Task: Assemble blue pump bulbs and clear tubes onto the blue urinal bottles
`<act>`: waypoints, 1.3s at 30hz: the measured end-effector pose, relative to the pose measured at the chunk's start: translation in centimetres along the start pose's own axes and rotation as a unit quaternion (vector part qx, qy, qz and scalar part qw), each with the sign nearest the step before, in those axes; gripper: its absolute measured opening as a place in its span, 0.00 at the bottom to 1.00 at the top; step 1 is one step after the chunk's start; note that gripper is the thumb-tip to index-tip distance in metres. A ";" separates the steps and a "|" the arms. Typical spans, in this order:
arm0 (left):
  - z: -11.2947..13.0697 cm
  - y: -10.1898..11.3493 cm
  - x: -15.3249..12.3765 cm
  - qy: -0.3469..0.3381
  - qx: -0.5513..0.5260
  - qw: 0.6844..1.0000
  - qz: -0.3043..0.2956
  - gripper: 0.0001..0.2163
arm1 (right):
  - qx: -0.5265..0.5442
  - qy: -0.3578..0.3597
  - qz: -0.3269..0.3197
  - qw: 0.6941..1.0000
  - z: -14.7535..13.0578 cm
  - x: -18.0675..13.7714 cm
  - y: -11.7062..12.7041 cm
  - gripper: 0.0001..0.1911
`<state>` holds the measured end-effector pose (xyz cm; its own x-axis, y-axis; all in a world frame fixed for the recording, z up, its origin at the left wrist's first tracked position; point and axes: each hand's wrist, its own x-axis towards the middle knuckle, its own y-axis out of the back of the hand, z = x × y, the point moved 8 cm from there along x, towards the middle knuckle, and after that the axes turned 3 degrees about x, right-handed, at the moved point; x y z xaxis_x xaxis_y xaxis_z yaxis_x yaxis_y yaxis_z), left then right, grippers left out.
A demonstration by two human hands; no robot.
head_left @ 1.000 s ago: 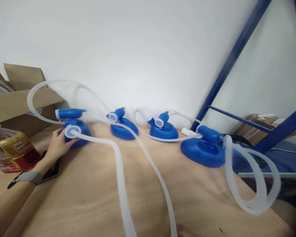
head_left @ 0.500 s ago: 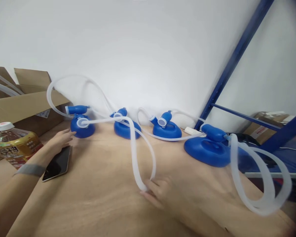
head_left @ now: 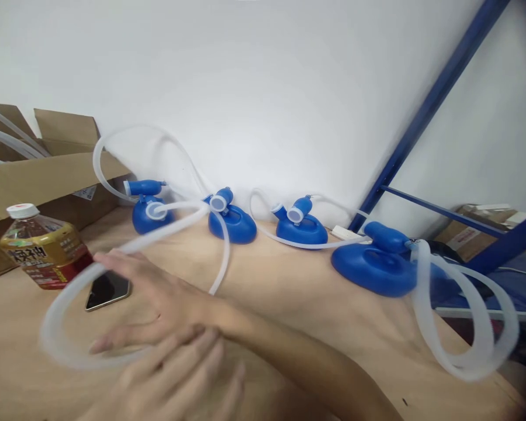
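Note:
A translucent white hose (head_left: 55, 316) curves in a loop at the front left, running from the cap of the leftmost blue portable urinal (head_left: 146, 217). My right hand (head_left: 162, 295) reaches across to the left with thumb and fingers spread, its fingertips against the upper part of the loop. Just below it, my left hand (head_left: 179, 374) is blurred by motion, over the lower end of the loop. Its grip cannot be made out. A second hose strand (head_left: 222, 272) drops behind my right wrist. Another blue urinal (head_left: 232, 225) sits to the right of the first.
Two more blue urinals (head_left: 301, 232) (head_left: 372, 269) stand farther right, the last with coiled hose (head_left: 477, 327) over the table edge. On the left are a drink bottle (head_left: 44, 248), a phone (head_left: 107, 290) and a cardboard box (head_left: 56, 169) with hoses. A blue rack (head_left: 421, 128) rises at right.
My right hand has swung left, and the hose now loops at the front left. My left hand has come back from beside the leftmost urinal to the lower middle.

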<state>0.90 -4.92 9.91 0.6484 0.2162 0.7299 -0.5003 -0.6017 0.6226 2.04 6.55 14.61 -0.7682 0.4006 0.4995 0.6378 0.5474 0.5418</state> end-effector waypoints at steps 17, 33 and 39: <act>-12.4 -13.1 -5.2 0.137 0.213 0.890 -0.379 0.21 | -0.148 -0.287 0.291 0.901 26.1 -6.8 21.2 0.41; -17.6 -18.1 1.2 0.396 0.176 0.816 -0.382 0.19 | -0.229 -0.323 0.220 0.892 13.2 -21.7 20.6 0.31; -13.4 -15.8 11.8 0.259 0.090 0.946 -0.174 0.16 | -0.212 -0.325 0.143 0.910 9.0 -20.4 21.0 0.64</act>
<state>8.80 17.44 12.43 0.3641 0.7447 0.5593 -0.1729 -0.5360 0.8263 30.57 16.49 9.66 -0.3499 0.9079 0.2309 0.6758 0.0739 0.7334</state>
